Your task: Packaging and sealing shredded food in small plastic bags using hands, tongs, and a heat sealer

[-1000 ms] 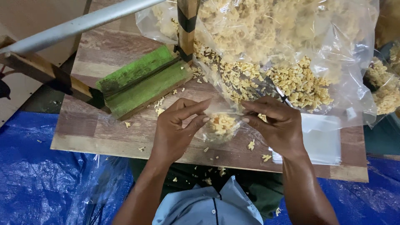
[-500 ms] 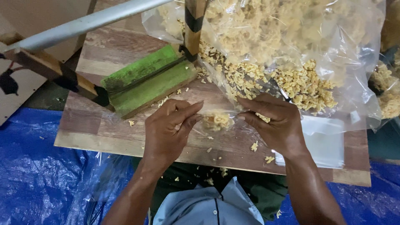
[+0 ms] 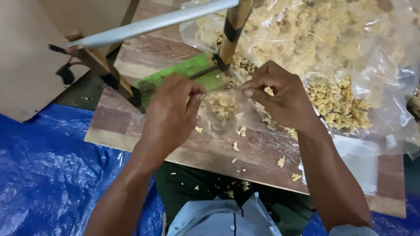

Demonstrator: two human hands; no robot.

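A small clear plastic pouch part-filled with pale yellow crumbly snack pieces (image 3: pixel 221 114) hangs in the air just above the wood-grain table (image 3: pixel 131 126), stretched by its mouth between the two hands. The left hand (image 3: pixel 170 111) pinches the pouch's left top corner between thumb and fingertips, the other fingers curled in; the right hand (image 3: pixel 280 94) pinches the right top corner the same way, its fingers drawn together over the film. The pouch looks light, thin and floppy, the film likely slippery, and the pieces inside brittle enough to crush if squeezed, so the safest hold seems to be on the empty strip of film at the top, above the filling, as both hands have it now. Loose yellow crumbs (image 3: pixel 281 161) lie scattered on the table below and near its front edge. Just behind the left hand sits a flat green-painted wooden block with a dark groove (image 3: pixel 192 70), and beside it rises an upright wooden post banded with black tape (image 3: pixel 232 30). A grey metal bar (image 3: pixel 153 24) slants across the upper left. Behind the right hand spreads a large open clear plastic bag heaped with the same yellow snack (image 3: pixel 332 48). A stack of flat empty clear pouches (image 3: pixel 363 161) lies on the table on the right. A crinkled blue plastic tarp (image 3: pixel 43 175) covers the floor.
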